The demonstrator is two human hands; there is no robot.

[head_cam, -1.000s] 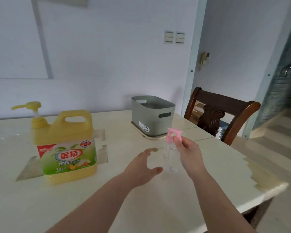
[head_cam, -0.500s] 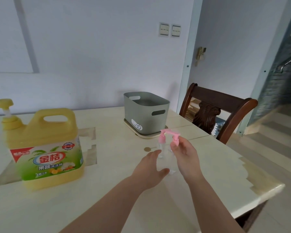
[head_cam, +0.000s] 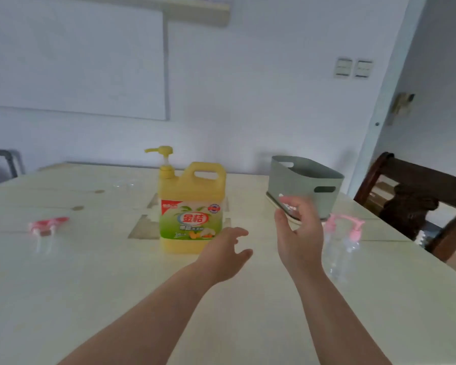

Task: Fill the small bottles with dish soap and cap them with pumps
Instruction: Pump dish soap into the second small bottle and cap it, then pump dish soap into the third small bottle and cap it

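Open tabletop near the body; obstacles ring the middle and right.

Broad bare table (head_cam: 116,299) in front, free passage. Yellow soap jug (head_cam: 191,206) stands centre, just beyond the empty left hand (head_cam: 225,255). Grey bin (head_cam: 304,184) blocks behind the empty right hand (head_cam: 298,233). Two capped bottles (head_cam: 342,248) stand just right of it. Loose pink pumps (head_cam: 48,225) far left.

Home dining room: table (head_cam: 327,325), wooden chair (head_cam: 416,201)

yellow soap jug (head_cam: 192,206), green-red label; pink pumps (head_cam: 345,226); grey-green bin (head_cam: 304,185); cream table (head_cam: 116,272).
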